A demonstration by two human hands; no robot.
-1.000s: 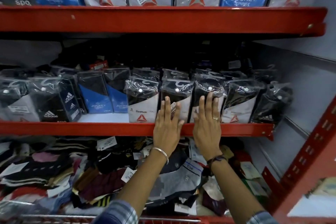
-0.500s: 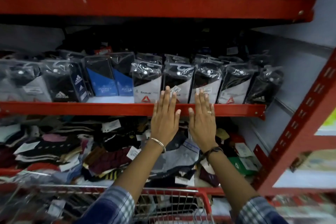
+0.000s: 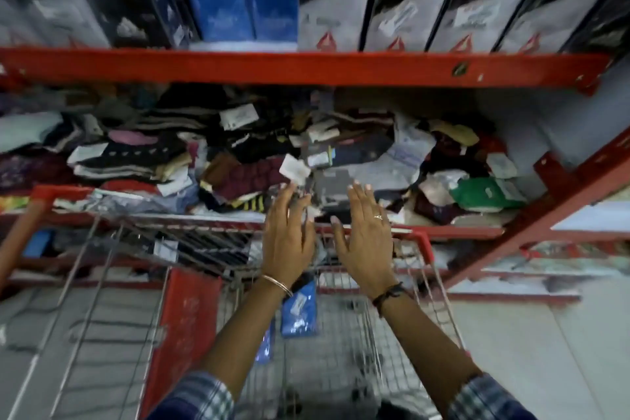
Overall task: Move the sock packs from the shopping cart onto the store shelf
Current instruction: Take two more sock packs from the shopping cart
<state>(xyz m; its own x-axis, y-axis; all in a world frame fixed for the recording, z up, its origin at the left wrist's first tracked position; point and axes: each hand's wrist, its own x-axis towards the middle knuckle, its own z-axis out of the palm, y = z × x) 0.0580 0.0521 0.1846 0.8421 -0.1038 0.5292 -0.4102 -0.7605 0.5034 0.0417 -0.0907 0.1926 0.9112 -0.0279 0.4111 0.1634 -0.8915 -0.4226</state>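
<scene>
We see our left hand (image 3: 288, 235) and right hand (image 3: 363, 232) stretched out side by side above the far end of the shopping cart (image 3: 341, 344), palms facing away from us, a narrow gap between them. The fingers (image 3: 358, 196) of both hands are released and spread, grasping nothing; the picture is motion-blurred, but no pack shows in either palm. A thin bangle (image 3: 276, 284) circles our left wrist, a dark band (image 3: 388, 293) our right, and a ring (image 3: 377, 216) sits on a right finger. Checked sleeves (image 3: 194, 395) show at the bottom edge. Below the hands, inside the wire basket of the cart, lies a blue sock pack (image 3: 300, 312) flat on the mesh, and a second blue pack (image 3: 265, 344) stands on edge just beside it, to its left. The cart has red corner trim and a red panel (image 3: 184, 320) on its left side. Beyond the hands, the lower shelf (image 3: 453, 232) carries a loose heap of mixed socks (image 3: 238, 160) with white paper tags, and a green packet (image 3: 484, 193) lies at its right end. Above it, on the red-edged store shelf (image 3: 306, 66), sock packs (image 3: 395, 10) stand upright in a close row: grey ones with red triangles to the right, blue ones (image 3: 231, 7) at the middle, darker ones to the left. A slanted red upright (image 3: 562, 191) of the rack crosses the right side.
</scene>
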